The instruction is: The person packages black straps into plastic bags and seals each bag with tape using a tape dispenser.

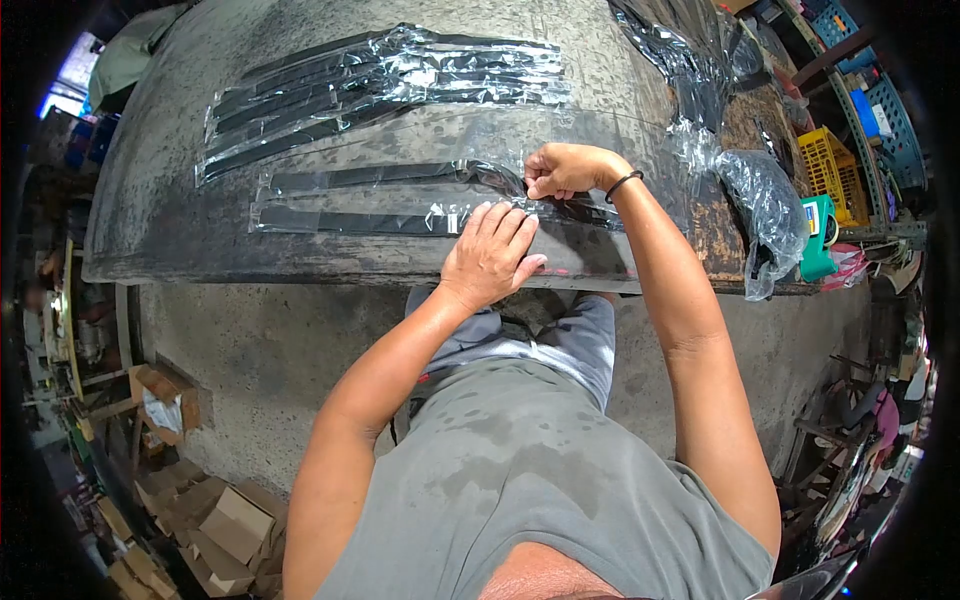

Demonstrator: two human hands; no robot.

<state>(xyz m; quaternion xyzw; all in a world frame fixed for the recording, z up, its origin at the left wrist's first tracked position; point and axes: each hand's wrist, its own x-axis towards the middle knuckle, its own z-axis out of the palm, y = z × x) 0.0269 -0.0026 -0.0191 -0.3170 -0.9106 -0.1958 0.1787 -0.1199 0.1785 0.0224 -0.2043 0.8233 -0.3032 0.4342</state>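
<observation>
My left hand [490, 255] lies with fingers stretched out over a flat black strip in a clear plastic sleeve [350, 221] near the table's front edge. Just to its right, my right hand [572, 170] is closed in a pinch on the crinkled clear plastic of a second sleeved black strip [375, 177]. That strip bends close to my fingertips; the exact pinch point is partly hidden. Farther back lies a stack of several sleeved black strips [330, 90], fanned out at the left end.
The work table [150, 200] has a worn, stained top. Bundled black pieces in plastic [700, 90] and crumpled clear plastic [765, 215] sit at the right end. Beyond are a green device [818, 238] and a yellow crate [835, 170]. Cardboard boxes [230, 525] lie at lower left.
</observation>
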